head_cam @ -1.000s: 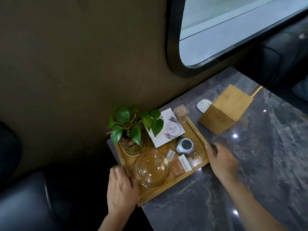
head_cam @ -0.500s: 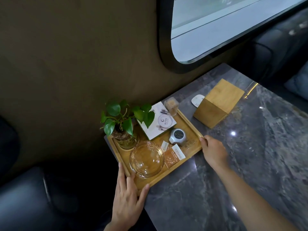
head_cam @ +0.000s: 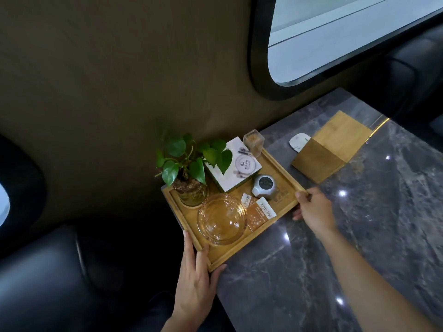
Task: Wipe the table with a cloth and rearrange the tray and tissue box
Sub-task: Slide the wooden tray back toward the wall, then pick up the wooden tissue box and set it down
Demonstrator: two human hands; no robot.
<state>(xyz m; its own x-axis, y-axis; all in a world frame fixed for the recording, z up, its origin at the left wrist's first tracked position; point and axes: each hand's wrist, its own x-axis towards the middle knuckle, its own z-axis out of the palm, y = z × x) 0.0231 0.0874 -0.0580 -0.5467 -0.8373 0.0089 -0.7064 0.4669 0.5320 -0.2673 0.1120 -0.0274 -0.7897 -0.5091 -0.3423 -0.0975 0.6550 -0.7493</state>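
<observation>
1. Here, my left hand [head_cam: 194,276] reaches up from the bottom edge, palm down, at the near left corner of the wooden tray [head_cam: 285,168]. Its fingers [head_cam: 188,245] lie stretched along the tray's left side and the thumb hooks round the near rim, so the hand is clamped on that corner.
2. My right hand [head_cam: 314,209] comes in on a long bare forearm that crosses the dark marble worktop [head_cam: 359,236] from the lower right. The wrist is nearly straight, the back of the hand faces up, and the fingers curl over the tray's right corner; it grips the rim there.
3. The tray sits at the worktop's left end, close to the brown wall, and is turned at an angle to the worktop's edges. Its left corner hangs past the worktop's edge over the dark seat.
4. On the tray stand a leafy plant in a glass pot [head_cam: 189,173], a clear glass bowl [head_cam: 221,218], a white box [head_cam: 233,164], a small round grey gadget [head_cam: 263,185], some paper packets [head_cam: 260,212] and a clear toothpick holder [head_cam: 253,142].
5. The wooden tissue box [head_cam: 330,147] rests on the worktop beyond the tray's right corner, apart from it, with a small white item [head_cam: 297,141] just beside it on the wall side.
</observation>
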